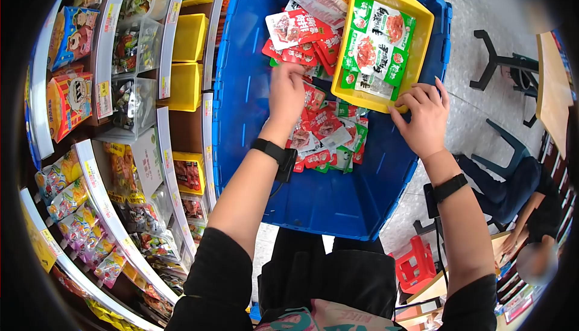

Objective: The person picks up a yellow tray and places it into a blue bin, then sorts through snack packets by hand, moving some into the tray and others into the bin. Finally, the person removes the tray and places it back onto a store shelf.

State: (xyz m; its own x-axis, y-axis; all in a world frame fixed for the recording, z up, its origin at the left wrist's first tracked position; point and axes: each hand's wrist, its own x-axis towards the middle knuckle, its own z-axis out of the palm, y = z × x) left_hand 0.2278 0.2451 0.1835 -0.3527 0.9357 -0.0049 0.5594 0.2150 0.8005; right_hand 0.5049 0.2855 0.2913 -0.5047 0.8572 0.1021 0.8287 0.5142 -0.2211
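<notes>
My left hand [287, 93] is over the blue crate [238, 120], its fingers curled together just below the pile of red packets [300, 29]; anything between its fingertips is too small or hidden to tell. A yellow tray [424, 47] rests at the crate's upper right with green-and-white packets [377, 47] lying in it. At the tray's lower right corner my right hand [422, 114] grips the rim, thumb below and fingers bent over it. More red and green packets [325, 126] are spread in the crate beneath the tray.
Shelves on the left hold snack bags [75, 35], clear bins [137, 44] and yellow bins [186, 87]. On the right are a red stool [415, 264], a chair [506, 150], a wooden table [553, 96] and a seated person [512, 189].
</notes>
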